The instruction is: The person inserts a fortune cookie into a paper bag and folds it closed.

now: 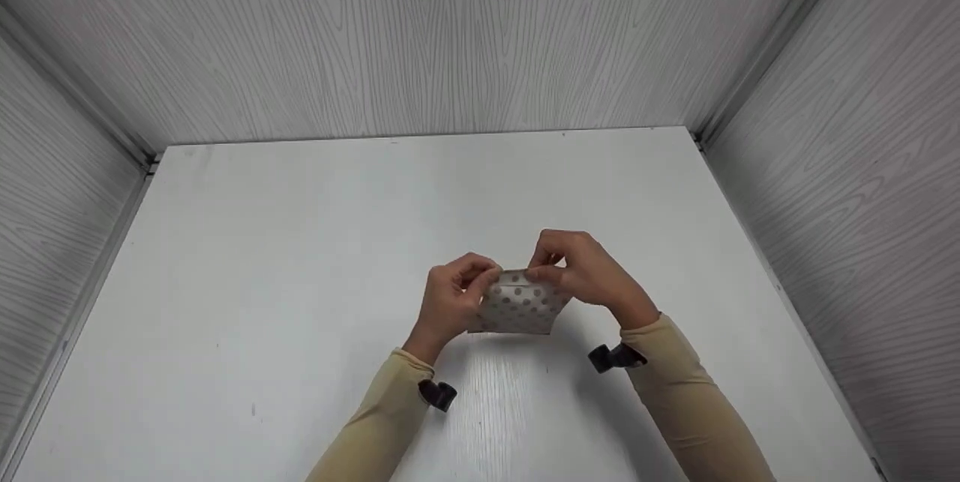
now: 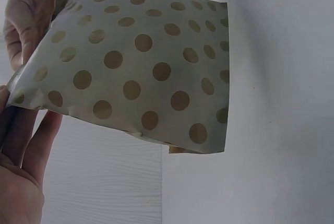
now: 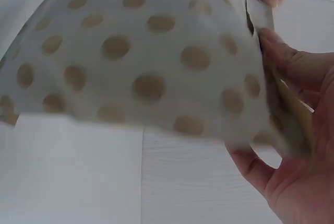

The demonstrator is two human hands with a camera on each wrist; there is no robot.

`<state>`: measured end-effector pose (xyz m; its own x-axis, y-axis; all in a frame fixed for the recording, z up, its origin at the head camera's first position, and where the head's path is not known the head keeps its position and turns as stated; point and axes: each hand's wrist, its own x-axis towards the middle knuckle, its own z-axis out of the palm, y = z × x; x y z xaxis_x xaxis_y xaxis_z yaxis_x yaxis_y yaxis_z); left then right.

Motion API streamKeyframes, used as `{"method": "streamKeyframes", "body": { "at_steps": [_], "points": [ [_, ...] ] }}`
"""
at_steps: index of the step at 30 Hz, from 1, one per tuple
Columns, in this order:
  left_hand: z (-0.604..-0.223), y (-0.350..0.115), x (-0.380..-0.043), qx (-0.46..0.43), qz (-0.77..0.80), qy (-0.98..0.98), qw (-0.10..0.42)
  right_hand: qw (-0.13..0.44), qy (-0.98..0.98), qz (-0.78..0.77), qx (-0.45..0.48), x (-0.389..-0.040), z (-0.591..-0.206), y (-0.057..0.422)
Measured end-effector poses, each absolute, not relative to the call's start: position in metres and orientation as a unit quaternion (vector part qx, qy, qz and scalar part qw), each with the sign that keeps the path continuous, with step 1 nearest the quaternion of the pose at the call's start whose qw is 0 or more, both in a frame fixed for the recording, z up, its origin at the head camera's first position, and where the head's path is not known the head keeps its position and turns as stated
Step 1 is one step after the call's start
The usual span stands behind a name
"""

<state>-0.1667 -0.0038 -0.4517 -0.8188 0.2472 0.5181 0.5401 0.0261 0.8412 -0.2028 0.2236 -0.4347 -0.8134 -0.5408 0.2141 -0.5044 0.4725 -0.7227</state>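
Note:
A small pale paper bag [image 1: 517,309] with tan polka dots is held up above the white table, its top edge between the two hands. My left hand [image 1: 448,300] pinches the top left corner with thumb and fingers. At the top right, my right hand [image 1: 589,269] grips the edge, thumb on the near side. In the right wrist view the bag [image 3: 130,51] shows a narrow gap along its edge, beside the right thumb [image 3: 297,65]. The bag [image 2: 143,72] looks slightly puffed in the left wrist view; its inside is mostly hidden.
The white tabletop [image 1: 300,242] spreads around the hands. Grey wood-grain panels stand at the back [image 1: 420,39], left [image 1: 52,189] and right [image 1: 847,167]. A black wrist mount [image 1: 437,395] sits on the left sleeve, another mount [image 1: 617,357] on the right.

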Motion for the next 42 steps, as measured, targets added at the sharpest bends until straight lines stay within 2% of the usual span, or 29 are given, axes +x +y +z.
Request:
{"method": "streamKeyframes", "body": {
  "at_steps": [7,18,22,29,37,42],
  "points": [
    [-0.456,-0.016,-0.169,-0.261,-0.654,-0.703,0.101,0.038,0.861,-0.421,-0.284,-0.204,-0.441,0.232],
    [-0.460,-0.030,-0.177,-0.213,-0.672,-0.704,0.086,0.000,0.891,-0.356,-0.283,-0.203,-0.446,0.246],
    [-0.461,-0.029,-0.178,-0.195,-0.680,-0.703,0.070,0.013,0.873,-0.393,-0.288,-0.203,-0.445,0.243],
    [-0.493,-0.026,-0.191,-0.188,-0.693,-0.694,0.054,0.021,0.857,-0.431,-0.282,-0.205,-0.459,0.237],
    [-0.495,-0.023,-0.193,-0.203,-0.674,-0.707,0.071,0.010,0.853,-0.437,-0.285,-0.205,-0.462,0.241],
    [-0.496,-0.023,-0.196,-0.183,-0.681,-0.708,0.044,0.027,0.856,-0.450,-0.251,-0.205,-0.467,0.243]
  ]
}}
